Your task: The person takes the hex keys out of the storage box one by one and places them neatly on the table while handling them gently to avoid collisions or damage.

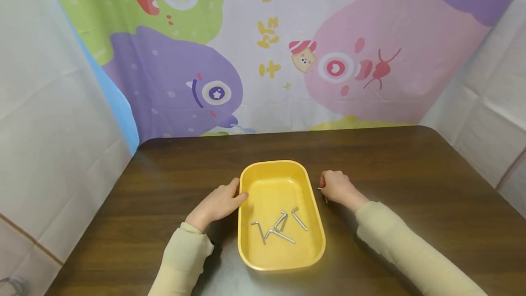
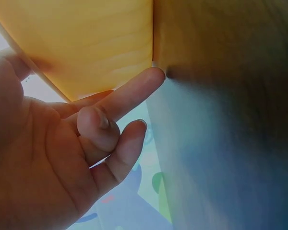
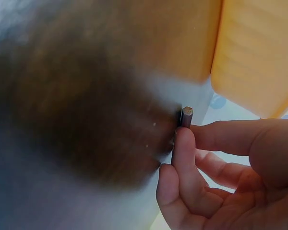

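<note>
A yellow tray (image 1: 283, 259) stands on the dark wooden table, with several silver hex keys (image 1: 280, 235) lying loose inside it. At its left side my left hand (image 1: 219, 202) holds the rim, thumb over the edge and the other fingers outside. The left wrist view shows the fingers (image 2: 132, 96) against and below the outer wall. To the right of the tray, apart from it, my right hand (image 1: 339, 187) pinches another hex key (image 3: 187, 116) between thumb and fingers, low over the table. Its hexagonal end sticks out; the rest is mostly hidden by the fingers.
The brown table (image 1: 181, 159) extends on both sides of the tray. Behind it hangs a cartoon-printed cloth (image 1: 263, 58), and pale coverings (image 1: 53, 104) flank the table at left and right.
</note>
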`<control>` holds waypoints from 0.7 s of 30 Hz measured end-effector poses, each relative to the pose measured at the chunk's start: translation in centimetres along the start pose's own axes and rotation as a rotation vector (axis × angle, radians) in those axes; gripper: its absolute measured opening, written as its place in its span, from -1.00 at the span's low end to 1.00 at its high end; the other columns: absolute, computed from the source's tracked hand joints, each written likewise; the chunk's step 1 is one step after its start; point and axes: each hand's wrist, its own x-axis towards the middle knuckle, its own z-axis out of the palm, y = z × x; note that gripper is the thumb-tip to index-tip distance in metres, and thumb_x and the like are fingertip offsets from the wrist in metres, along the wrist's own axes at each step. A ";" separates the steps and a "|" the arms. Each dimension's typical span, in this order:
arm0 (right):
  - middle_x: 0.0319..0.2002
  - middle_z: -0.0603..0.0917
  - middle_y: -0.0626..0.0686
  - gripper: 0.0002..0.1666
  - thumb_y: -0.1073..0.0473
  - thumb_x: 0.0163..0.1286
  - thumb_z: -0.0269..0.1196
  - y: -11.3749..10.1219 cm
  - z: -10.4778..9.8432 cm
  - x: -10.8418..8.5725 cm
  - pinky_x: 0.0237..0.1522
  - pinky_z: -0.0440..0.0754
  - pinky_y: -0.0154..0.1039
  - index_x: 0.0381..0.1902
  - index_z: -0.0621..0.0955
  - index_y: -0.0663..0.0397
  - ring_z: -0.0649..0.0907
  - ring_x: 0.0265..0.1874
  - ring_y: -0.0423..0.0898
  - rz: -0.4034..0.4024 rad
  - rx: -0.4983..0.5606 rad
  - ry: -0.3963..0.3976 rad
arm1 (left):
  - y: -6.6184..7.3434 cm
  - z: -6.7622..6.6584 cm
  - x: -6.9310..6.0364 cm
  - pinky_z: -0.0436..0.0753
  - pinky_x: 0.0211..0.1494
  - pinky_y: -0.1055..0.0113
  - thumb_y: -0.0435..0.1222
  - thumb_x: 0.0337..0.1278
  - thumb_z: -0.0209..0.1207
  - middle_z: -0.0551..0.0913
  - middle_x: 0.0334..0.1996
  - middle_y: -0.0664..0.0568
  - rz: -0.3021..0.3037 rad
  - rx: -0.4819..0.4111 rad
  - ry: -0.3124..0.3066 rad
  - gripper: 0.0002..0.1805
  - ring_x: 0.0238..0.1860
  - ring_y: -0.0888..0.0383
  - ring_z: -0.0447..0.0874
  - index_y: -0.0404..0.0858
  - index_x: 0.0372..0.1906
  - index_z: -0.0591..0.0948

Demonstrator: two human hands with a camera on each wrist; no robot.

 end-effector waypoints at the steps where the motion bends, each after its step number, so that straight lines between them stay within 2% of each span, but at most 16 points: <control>1: -0.72 0.51 -0.04 -0.90 0.31 0.07 0.20 0.0 0.0 -0.1 -0.44 0.45 -0.21 -0.58 0.49 0.11 0.51 -0.62 -0.09 -0.006 -0.006 0.005 | 0.0 0.0 -0.1 0.39 -0.42 0.31 -0.06 0.19 -0.05 0.41 -0.62 0.04 0.001 -0.001 0.001 -0.68 -0.55 0.17 0.44 -0.21 -0.13 0.36; 10: -0.62 0.52 0.00 -0.90 0.31 0.04 0.20 -0.1 0.2 -0.1 -0.44 0.46 -0.19 -0.59 0.49 0.10 0.51 -0.57 -0.05 -0.018 -0.029 0.017 | 0.0 0.0 -0.3 0.39 -0.41 0.31 -0.04 0.19 -0.04 0.43 -0.63 0.04 -0.006 -0.011 -0.011 -0.68 -0.56 0.17 0.44 -0.19 -0.14 0.36; 21: -0.63 0.52 0.01 -0.94 0.25 0.08 0.15 -0.6 -0.3 -0.4 -0.48 0.45 -0.19 -0.53 0.48 0.12 0.51 -0.58 -0.05 -0.010 -0.062 0.000 | 0.0 -0.1 -0.3 0.40 -0.35 0.29 -0.03 0.20 -0.05 0.46 -0.60 0.04 0.002 0.000 -0.003 -0.65 -0.50 0.16 0.46 -0.20 -0.08 0.37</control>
